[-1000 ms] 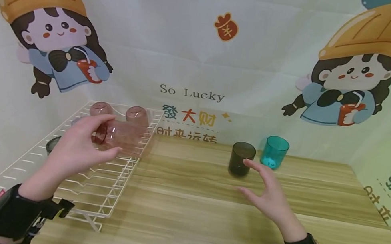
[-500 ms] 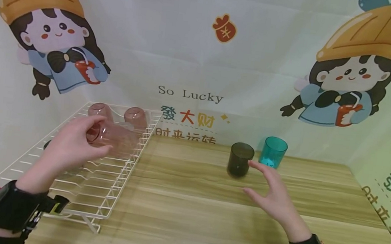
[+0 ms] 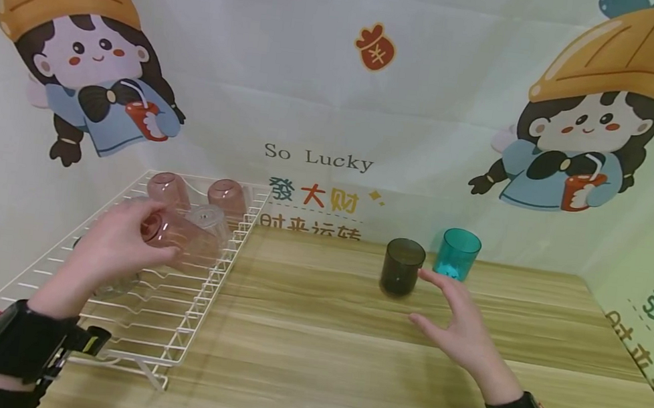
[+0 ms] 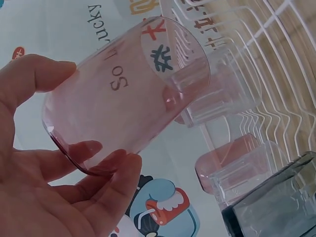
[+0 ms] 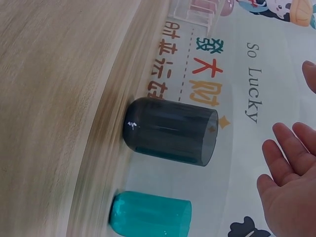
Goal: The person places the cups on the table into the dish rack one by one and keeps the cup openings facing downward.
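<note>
My left hand (image 3: 117,241) grips a clear pink cup (image 3: 186,238) by its base end, thumb on one side and fingers on the other. The cup lies tilted on its side above the white wire rack (image 3: 177,348), its mouth pointing right and away from the palm. In the left wrist view the whole pink cup (image 4: 123,94) shows, held apart from the glasses on the rack. My right hand (image 3: 460,334) holds nothing; its fingers are spread beside a dark smoky cup (image 3: 401,270), which stands upright on the table.
A teal cup (image 3: 458,254) stands behind the dark one. On the rack are upside-down pink cups (image 3: 227,198), a clear glass (image 3: 210,219), another clear glass (image 3: 117,288) partly behind my left hand, and a dark grey glass (image 4: 276,202). A printed cloth (image 3: 339,98) hangs behind.
My left hand has moved left and slightly down with the pink cup, uncovering the clear glass behind it. The right hand has drifted slightly right, away from the dark cup.
</note>
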A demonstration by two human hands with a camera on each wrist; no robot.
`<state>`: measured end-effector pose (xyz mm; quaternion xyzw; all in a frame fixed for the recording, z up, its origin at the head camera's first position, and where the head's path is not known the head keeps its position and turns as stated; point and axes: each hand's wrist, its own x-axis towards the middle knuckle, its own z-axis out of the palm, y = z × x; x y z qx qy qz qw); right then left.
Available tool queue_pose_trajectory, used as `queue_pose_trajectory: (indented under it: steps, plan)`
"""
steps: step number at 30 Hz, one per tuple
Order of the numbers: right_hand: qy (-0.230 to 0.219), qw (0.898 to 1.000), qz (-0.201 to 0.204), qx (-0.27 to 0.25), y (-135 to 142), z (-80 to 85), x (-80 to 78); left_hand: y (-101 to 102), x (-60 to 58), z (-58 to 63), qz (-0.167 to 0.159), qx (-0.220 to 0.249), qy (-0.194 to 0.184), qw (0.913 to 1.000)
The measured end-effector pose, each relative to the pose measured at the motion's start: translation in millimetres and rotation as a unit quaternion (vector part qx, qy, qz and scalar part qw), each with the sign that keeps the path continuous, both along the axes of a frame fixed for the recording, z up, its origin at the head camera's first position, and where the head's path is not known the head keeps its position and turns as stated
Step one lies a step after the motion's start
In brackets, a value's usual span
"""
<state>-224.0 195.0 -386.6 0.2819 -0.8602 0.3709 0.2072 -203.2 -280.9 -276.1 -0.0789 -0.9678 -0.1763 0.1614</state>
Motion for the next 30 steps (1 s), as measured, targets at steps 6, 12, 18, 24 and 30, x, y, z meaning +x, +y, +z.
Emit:
queue_pose_trajectory:
  steps: [6,12,18,24,30]
  plan:
    - [-0.008,1.000,0.000,-0.002,1.2,-0.5,-2.4,-6.2,-5.1,-4.0,0.004,-0.010,-0.019,0.9998]
    - [-0.022,1.000,-0.003,0.000,1.8,1.2,-3.1,-12.5,-8.2,-9.9,0.023,-0.015,-0.059,0.9979]
    - [-0.023,1.000,-0.006,0.004,1.4,2.0,-3.8,-13.0,-10.2,-13.0,0.026,-0.021,-0.089,0.9955]
    - [-0.014,1.000,-0.008,0.014,1.1,0.8,-7.2,-9.5,-12.6,-14.2,0.019,-0.049,-0.111,0.9925]
    - [0.005,1.000,-0.007,0.018,0.0,2.9,-12.1,-4.2,-14.0,-14.2,0.011,-0.057,-0.116,0.9915]
